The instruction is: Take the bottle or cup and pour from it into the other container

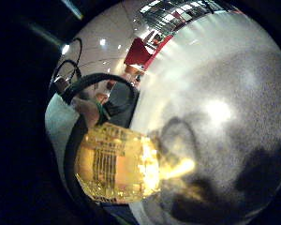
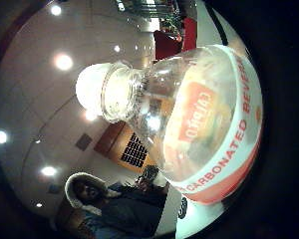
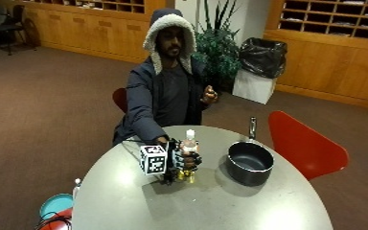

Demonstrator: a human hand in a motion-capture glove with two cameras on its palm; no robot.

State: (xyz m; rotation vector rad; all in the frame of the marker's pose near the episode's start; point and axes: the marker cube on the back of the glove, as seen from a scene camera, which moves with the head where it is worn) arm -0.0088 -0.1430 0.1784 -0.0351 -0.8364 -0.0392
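A clear plastic bottle (image 3: pixel 189 146) with a white cap and a red-and-white "carbonated beverage" label is held upright in the grip of the gloved right hand (image 3: pixel 185 160), seemingly just above the round grey desk (image 3: pixel 139 201). A dark saucepan (image 3: pixel 250 163) stands nearby.

We see a round grey table (image 3: pixel 171 206) on brown carpet (image 3: pixel 50 96), red chair (image 3: pixel 302 143) beside it. Wood cubby shelves (image 3: pixel 337 19) line the walls. Plant (image 3: pixel 219 48) and black-bagged bin (image 3: pixel 260 62) behind. Ceiling spotlights (image 2: pixel 63 61) on.
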